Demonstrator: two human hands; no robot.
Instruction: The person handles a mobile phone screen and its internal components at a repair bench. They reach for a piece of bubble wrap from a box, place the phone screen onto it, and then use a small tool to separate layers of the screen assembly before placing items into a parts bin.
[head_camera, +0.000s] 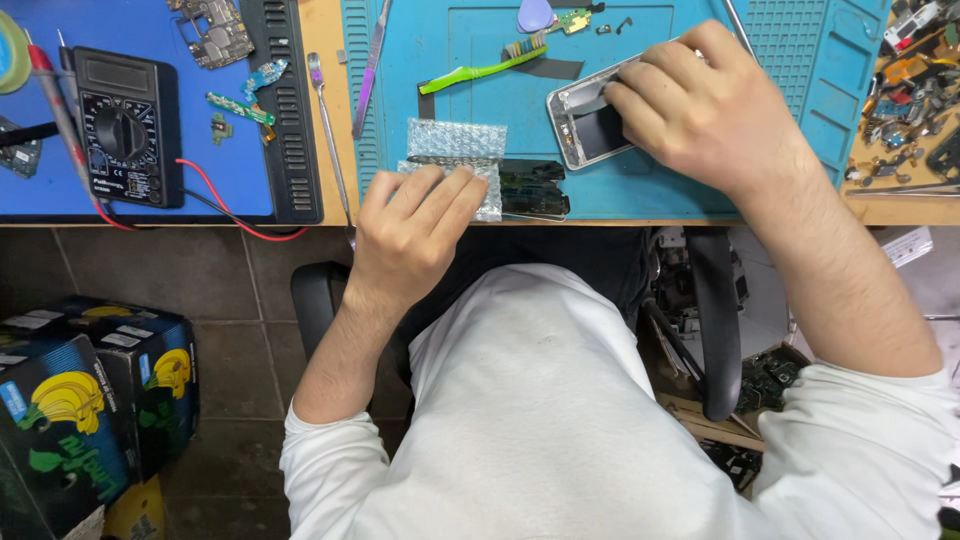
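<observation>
My left hand rests with its fingers flat on a piece of bubble wrap at the near edge of the blue work mat. A dark phone part lies just right of the wrap. My right hand grips an opened phone frame lying on the mat, fingers over its right end. A green toothbrush lies above the frame's left.
A black multimeter with red lead sits on a blue mat at left, beside circuit boards. Tweezers and a metal tool lie between mats. Small parts clutter the right edge. Boxes stand on the floor.
</observation>
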